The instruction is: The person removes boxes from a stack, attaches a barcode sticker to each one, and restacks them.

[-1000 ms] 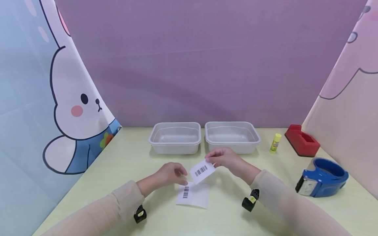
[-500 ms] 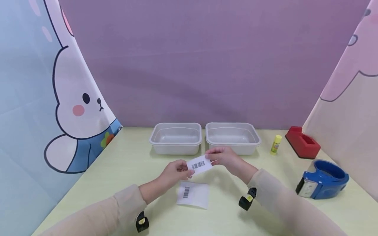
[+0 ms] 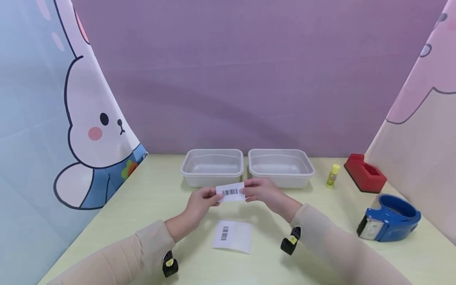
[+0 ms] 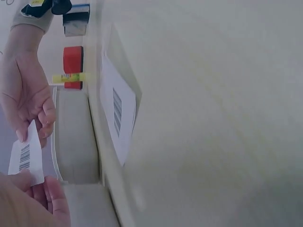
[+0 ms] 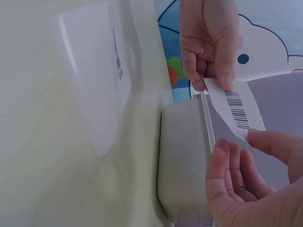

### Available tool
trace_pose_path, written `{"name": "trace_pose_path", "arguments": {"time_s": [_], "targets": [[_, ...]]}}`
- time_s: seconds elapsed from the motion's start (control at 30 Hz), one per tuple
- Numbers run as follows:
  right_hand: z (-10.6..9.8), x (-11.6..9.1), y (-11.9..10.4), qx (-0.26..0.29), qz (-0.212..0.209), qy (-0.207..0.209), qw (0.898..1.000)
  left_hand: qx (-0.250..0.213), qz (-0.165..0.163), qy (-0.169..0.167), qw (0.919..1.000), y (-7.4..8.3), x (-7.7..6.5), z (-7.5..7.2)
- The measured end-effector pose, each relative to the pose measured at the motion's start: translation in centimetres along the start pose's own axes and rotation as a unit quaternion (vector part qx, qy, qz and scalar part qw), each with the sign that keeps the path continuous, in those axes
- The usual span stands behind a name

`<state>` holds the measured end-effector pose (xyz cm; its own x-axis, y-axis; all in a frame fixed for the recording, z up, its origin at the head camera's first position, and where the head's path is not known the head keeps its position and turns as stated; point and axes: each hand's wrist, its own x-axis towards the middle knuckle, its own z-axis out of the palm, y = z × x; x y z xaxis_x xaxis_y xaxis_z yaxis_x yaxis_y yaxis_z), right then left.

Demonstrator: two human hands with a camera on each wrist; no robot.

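A small white barcode label (image 3: 230, 192) is held level above the table, its printed side toward me. My left hand (image 3: 200, 204) pinches its left end between thumb and fingers. At the other end my right hand (image 3: 265, 192) pinches it too; in the right wrist view that thumb (image 5: 272, 142) lies on the label's face. Below the hands, a larger white sheet (image 3: 242, 236) lies on the table with a second barcode label (image 3: 225, 233) on its left part. The sheet's edges lift slightly in the left wrist view.
Two pale plastic tubs (image 3: 212, 180) (image 3: 281, 181) stand side by side behind the hands. To the right are a yellow glue stick (image 3: 333, 176), a red holder (image 3: 365, 174) and a blue tape dispenser (image 3: 390, 219). A purple backdrop (image 3: 228, 79) rises behind the table.
My left hand has risen and taken hold of the label's left end. The label has moved left and been turned level, my right hand moving left with it. The sheet stays in place.
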<state>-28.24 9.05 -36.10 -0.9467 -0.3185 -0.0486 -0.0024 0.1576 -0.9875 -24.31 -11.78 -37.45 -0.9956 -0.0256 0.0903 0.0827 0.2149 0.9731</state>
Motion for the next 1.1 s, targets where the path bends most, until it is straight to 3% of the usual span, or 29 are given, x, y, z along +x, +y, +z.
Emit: {"name": "trace_pose_path", "arguments": {"time_s": [0.3, 0.7, 1.1], "targets": [[1.9, 2.0, -0.6, 0.003, 0.047, 0.030, 0.998, 0.026, 0.005, 0.027, 0.9993, -2.0, 2.6, -1.8], [5.2, 5.1, 0.7, 0.030, 0.083, 0.085, 0.992, 0.036, -0.048, 0.051, 0.9969, -3.5, 5.0, -4.0], [7.4, 6.5, 1.1, 0.064, 0.104, 0.169, 0.978, 0.034, -0.090, 0.081, 0.9921, -4.4, 6.4, -4.6]]}}
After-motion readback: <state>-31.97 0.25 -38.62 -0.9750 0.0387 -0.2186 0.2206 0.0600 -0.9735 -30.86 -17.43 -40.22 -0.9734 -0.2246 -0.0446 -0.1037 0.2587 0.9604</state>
